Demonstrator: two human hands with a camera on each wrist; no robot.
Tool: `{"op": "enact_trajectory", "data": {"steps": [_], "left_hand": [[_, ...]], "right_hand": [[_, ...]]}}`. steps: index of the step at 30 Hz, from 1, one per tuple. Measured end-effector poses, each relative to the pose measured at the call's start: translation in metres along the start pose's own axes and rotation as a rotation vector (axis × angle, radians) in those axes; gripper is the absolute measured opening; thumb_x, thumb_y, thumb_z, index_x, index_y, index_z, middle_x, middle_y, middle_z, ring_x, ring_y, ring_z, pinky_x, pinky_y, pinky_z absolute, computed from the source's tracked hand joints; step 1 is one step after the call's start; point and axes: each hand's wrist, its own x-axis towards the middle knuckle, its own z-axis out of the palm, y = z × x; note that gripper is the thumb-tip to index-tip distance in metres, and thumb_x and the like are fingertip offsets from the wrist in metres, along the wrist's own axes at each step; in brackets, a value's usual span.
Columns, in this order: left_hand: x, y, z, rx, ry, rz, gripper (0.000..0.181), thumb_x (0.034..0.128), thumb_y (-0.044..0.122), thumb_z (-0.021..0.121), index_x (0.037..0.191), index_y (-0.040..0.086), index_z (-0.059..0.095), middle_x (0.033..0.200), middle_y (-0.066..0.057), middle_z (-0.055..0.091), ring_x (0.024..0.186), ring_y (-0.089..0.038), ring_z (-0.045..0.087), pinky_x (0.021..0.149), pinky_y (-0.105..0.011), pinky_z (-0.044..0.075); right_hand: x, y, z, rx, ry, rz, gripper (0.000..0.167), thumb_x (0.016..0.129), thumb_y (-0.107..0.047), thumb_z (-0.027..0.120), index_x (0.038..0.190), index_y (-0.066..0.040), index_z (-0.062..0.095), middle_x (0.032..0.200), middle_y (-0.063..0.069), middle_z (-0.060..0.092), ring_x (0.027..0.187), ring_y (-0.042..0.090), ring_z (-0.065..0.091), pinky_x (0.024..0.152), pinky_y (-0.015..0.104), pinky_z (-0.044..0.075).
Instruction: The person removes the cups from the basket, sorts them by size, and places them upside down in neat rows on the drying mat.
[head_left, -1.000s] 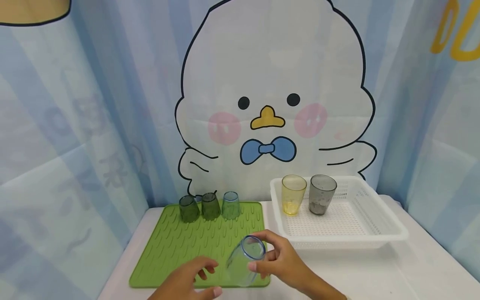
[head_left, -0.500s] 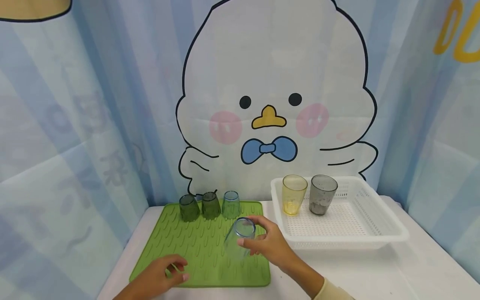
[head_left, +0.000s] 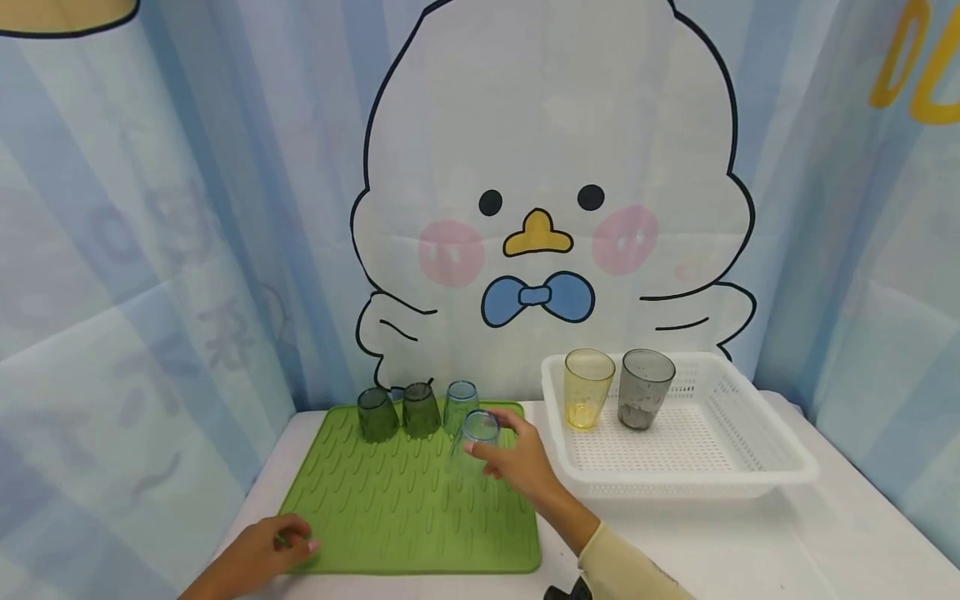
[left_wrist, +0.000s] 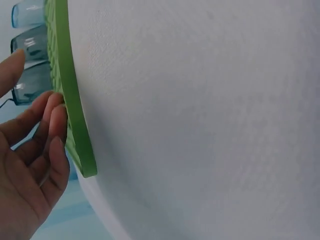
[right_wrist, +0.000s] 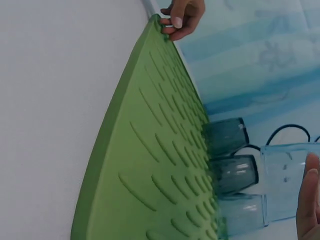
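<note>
My right hand (head_left: 517, 458) grips a clear blue-rimmed glass (head_left: 480, 427) above the right part of the green mat (head_left: 405, 533), in front of a light blue glass (head_left: 460, 400). In the right wrist view that glass (right_wrist: 282, 182) hangs off the mat surface, with the fingers (right_wrist: 307, 195) at its side. At the mat's front left corner is my left hand (head_left: 262, 550), fingers loosely curled and holding nothing; in the left wrist view the hand (left_wrist: 35, 165) is beside the mat's edge (left_wrist: 75, 95). Two dark green glasses (head_left: 377, 417) stand left of the light blue one.
A white basket (head_left: 682, 487) at the right holds a yellow glass (head_left: 587, 392) and a grey glass (head_left: 643, 392). Behind the white table (head_left: 675, 542) hangs a curtain (head_left: 540, 133) with a cartoon figure. A small black object (head_left: 568, 590) shows at the bottom edge.
My right hand has carried the glass away from me and slightly left, toward the row of glasses. My left hand has drawn away to the left.
</note>
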Motion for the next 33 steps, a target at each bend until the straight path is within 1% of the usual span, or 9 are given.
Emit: {"op": "enact_trajectory", "data": {"steps": [5,9,11,14,16,18,23,25,33], "left_hand": [[0.000,-0.003,-0.002,0.011,0.035,-0.054,0.035,0.0964,0.030,0.067,0.107,-0.003,0.066,0.089,-0.002,0.064,0.078,-0.008,0.057,0.065,-0.028,0.048],[0.000,-0.005,-0.003,-0.016,0.012,-0.069,0.036,0.0966,0.029,0.067,0.107,-0.005,0.064,0.089,-0.002,0.062,0.078,-0.010,0.055,0.066,-0.028,0.047],[0.000,-0.005,-0.004,-0.043,-0.010,-0.088,0.037,0.0970,0.029,0.066,0.108,-0.006,0.063,0.090,-0.003,0.061,0.079,-0.013,0.055,0.066,-0.030,0.047],[0.000,-0.008,-0.005,-0.058,-0.027,-0.087,0.038,0.0972,0.029,0.066,0.109,-0.007,0.062,0.089,-0.004,0.061,0.079,-0.014,0.055,0.066,-0.030,0.046],[-0.001,-0.011,-0.006,-0.060,-0.032,-0.075,0.038,0.0971,0.029,0.066,0.109,-0.007,0.061,0.089,-0.004,0.061,0.078,-0.012,0.055,0.066,-0.029,0.046],[-0.001,-0.012,-0.006,-0.054,-0.028,-0.067,0.038,0.0966,0.029,0.067,0.109,-0.007,0.061,0.088,-0.004,0.060,0.078,-0.012,0.055,0.065,-0.029,0.045],[0.000,-0.010,-0.004,-0.066,-0.033,-0.111,0.040,0.0957,0.029,0.068,0.112,-0.007,0.060,0.089,-0.005,0.058,0.080,-0.020,0.053,0.068,-0.036,0.044],[0.001,-0.010,-0.004,-0.071,-0.040,-0.126,0.042,0.0954,0.029,0.068,0.114,-0.007,0.059,0.090,-0.006,0.057,0.080,-0.021,0.052,0.069,-0.038,0.043],[-0.001,-0.013,-0.007,-0.111,-0.066,-0.137,0.043,0.0959,0.029,0.068,0.116,-0.008,0.057,0.093,-0.008,0.056,0.082,-0.022,0.052,0.070,-0.040,0.043]], "right_hand": [[0.015,0.015,0.003,0.029,0.069,0.011,0.064,0.083,-0.016,0.083,0.138,-0.003,0.054,0.132,0.023,0.051,0.056,0.013,0.065,0.058,0.030,0.058],[0.026,0.029,0.004,0.032,0.129,0.025,0.062,0.081,-0.011,0.084,0.135,0.000,0.055,0.126,0.025,0.052,0.057,0.013,0.066,0.059,0.030,0.059],[0.032,0.035,0.005,0.030,0.156,0.035,0.062,0.081,-0.009,0.084,0.134,0.000,0.055,0.126,0.025,0.052,0.057,0.013,0.066,0.059,0.028,0.059],[0.040,0.043,0.005,0.029,0.194,0.046,0.063,0.081,-0.007,0.083,0.135,0.000,0.054,0.130,0.026,0.051,0.057,0.012,0.065,0.060,0.026,0.058],[0.044,0.046,0.005,0.035,0.213,0.046,0.064,0.080,-0.005,0.083,0.137,0.001,0.053,0.132,0.027,0.050,0.056,0.011,0.065,0.059,0.026,0.058],[0.045,0.043,0.005,0.035,0.224,0.046,0.065,0.081,-0.003,0.082,0.138,0.003,0.051,0.133,0.028,0.049,0.056,0.011,0.065,0.060,0.027,0.059],[0.053,0.045,0.003,0.005,0.260,0.032,0.066,0.079,-0.001,0.081,0.138,0.004,0.051,0.133,0.029,0.050,0.057,0.011,0.065,0.061,0.027,0.059],[0.058,0.051,0.003,-0.008,0.281,0.022,0.066,0.078,-0.001,0.081,0.137,0.004,0.052,0.132,0.029,0.051,0.056,0.010,0.065,0.059,0.026,0.058],[0.068,0.057,0.004,-0.034,0.338,0.039,0.066,0.079,0.000,0.080,0.138,0.005,0.051,0.133,0.029,0.051,0.058,0.010,0.065,0.059,0.025,0.058]]}}
